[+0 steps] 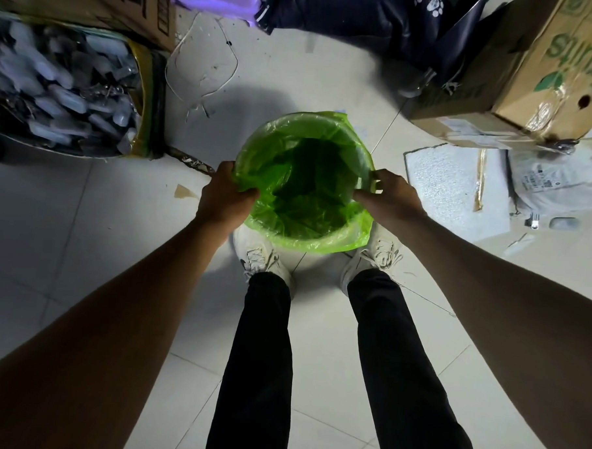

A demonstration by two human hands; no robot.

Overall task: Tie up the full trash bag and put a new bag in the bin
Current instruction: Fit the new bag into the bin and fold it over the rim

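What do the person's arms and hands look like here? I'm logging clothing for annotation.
Both the left hand and right hand are bare: no gloves, rings or watch visible. Forearms are uncovered, with no sleeves in view up to the frame edges.

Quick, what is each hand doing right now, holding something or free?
Left hand: grips the green bag at the bin's left rim.
Right hand: pinches the same bag at the right rim.

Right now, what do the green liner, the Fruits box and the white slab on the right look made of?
Green liner: thin, glossy, translucent plastic film; it wrinkles and glints.
Fruits box: brown corrugated cardboard, matte, with shiny tape patches.
White slab: probably foam sheet, given its pebbly matte surface; can't be sure.
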